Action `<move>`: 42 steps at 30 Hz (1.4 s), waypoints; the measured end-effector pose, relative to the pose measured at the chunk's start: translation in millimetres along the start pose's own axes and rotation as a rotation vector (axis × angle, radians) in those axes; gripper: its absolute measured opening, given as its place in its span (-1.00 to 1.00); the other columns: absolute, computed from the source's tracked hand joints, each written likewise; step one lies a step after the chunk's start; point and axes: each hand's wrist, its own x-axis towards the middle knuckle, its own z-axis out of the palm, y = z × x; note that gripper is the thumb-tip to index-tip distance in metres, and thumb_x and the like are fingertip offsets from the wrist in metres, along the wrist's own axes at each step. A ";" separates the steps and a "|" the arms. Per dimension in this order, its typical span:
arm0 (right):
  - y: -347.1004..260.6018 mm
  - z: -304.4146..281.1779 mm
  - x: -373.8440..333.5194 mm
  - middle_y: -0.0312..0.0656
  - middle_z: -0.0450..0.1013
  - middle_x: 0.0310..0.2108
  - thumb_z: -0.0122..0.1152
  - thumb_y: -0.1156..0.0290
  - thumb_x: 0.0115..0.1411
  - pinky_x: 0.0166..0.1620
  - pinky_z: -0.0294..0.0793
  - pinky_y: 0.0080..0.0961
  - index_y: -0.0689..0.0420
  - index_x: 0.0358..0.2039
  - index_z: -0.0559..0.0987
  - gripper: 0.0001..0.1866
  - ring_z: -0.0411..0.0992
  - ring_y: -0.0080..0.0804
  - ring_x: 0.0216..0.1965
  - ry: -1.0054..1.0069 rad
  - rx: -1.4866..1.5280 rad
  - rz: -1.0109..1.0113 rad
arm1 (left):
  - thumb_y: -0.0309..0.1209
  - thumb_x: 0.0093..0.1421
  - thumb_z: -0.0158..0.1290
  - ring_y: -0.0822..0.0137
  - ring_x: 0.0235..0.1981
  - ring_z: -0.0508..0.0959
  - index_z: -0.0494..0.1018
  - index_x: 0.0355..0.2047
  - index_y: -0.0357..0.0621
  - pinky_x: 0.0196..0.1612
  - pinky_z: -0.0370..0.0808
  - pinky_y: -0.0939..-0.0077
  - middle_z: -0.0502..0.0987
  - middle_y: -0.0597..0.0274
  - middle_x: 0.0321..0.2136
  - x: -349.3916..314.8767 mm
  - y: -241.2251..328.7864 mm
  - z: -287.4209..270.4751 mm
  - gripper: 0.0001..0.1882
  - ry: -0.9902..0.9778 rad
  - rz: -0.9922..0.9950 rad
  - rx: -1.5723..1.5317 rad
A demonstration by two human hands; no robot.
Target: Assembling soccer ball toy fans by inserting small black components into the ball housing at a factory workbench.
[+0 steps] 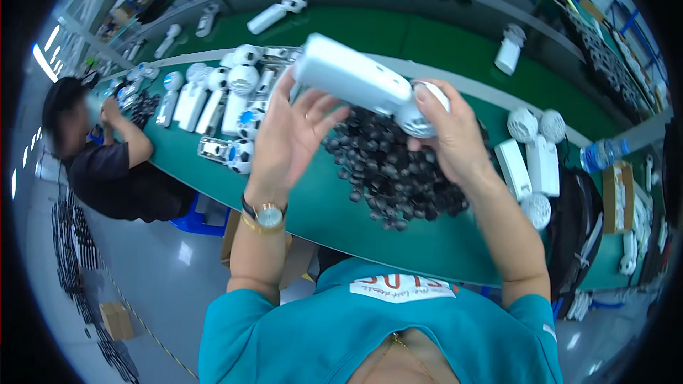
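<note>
At the far left a person in a dark shirt (107, 163) leaned over the green tabletop (320, 206). Next came rows of white fans (213, 103) laid side by side. My left hand (288, 135) was raised above the tabletop, its grip open, fingers spread, the fingertips touching the underside of the white fan (356, 78) I held up. My right hand (448, 131) had its grip closed around that fan's round head. Beneath both hands lay a pile of small black parts (398, 171). Further right more white fan pieces (533, 156) rested, then a water bottle (601, 153).
</note>
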 end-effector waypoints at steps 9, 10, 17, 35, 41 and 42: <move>59.2 28.3 -58.0 -0.14 0.42 -0.09 0.01 0.34 0.33 -0.06 0.43 -0.51 0.25 0.11 0.31 -0.60 0.43 -0.38 -0.14 0.032 -0.185 -0.357 | -0.35 0.15 0.17 0.16 0.12 0.37 -0.22 0.30 -0.21 0.14 0.36 0.27 0.25 -0.15 0.15 -44.8 -81.0 22.3 -0.09 0.046 -0.023 0.442; 60.6 18.1 -61.0 -0.14 0.43 -0.11 0.03 0.37 0.30 -0.10 0.43 -0.52 0.25 0.07 0.36 -0.63 0.43 -0.40 -0.17 0.043 -0.331 -0.437 | -0.37 0.15 0.17 0.15 0.09 0.40 -0.18 0.29 -0.21 0.10 0.41 0.26 0.27 -0.16 0.12 -45.4 -82.0 21.9 -0.12 0.029 -0.050 0.398; 49.2 -66.5 -83.8 -0.19 0.48 -0.24 0.18 0.51 0.15 -0.31 0.45 -0.57 0.22 -0.23 0.59 -0.83 0.46 -0.43 -0.34 0.249 -0.679 -0.295 | -0.38 0.11 0.17 0.18 -0.06 0.51 -0.02 0.20 -0.23 -0.19 0.64 0.28 0.35 -0.16 0.00 -50.0 -85.9 30.5 -0.24 -0.046 -0.191 0.343; 70.5 -89.9 -53.4 -0.16 0.46 -0.37 0.27 0.56 0.05 -0.35 0.48 -0.39 0.20 -0.28 0.61 -0.83 0.49 -0.24 -0.34 0.111 -1.213 -0.588 | -0.22 0.19 0.05 0.15 -0.11 0.51 -0.16 0.34 -0.14 -0.36 0.64 0.29 0.37 -0.10 -0.05 -52.1 -87.7 20.3 -0.16 -0.023 -0.224 0.307; 34.9 -55.5 -78.7 -0.19 0.49 -0.43 0.21 0.62 0.09 -0.41 0.43 -0.57 0.23 -0.26 0.61 -0.83 0.47 -0.48 -0.42 0.075 -0.772 -0.439 | -0.32 0.26 -0.02 0.26 -0.19 0.57 -0.01 0.21 -0.21 -0.33 0.65 0.38 0.40 -0.10 -0.07 -50.0 -91.1 22.1 -0.40 0.000 -0.220 0.181; 27.8 -48.2 -82.4 -0.20 0.49 -0.44 0.20 0.63 0.10 -0.43 0.42 -0.61 0.24 -0.25 0.61 -0.83 0.46 -0.53 -0.45 0.036 -0.724 -0.394 | -0.32 0.28 -0.05 0.28 -0.19 0.56 -0.01 0.21 -0.20 -0.32 0.64 0.39 0.41 -0.08 -0.07 -50.6 -91.0 22.5 -0.42 0.009 -0.222 0.177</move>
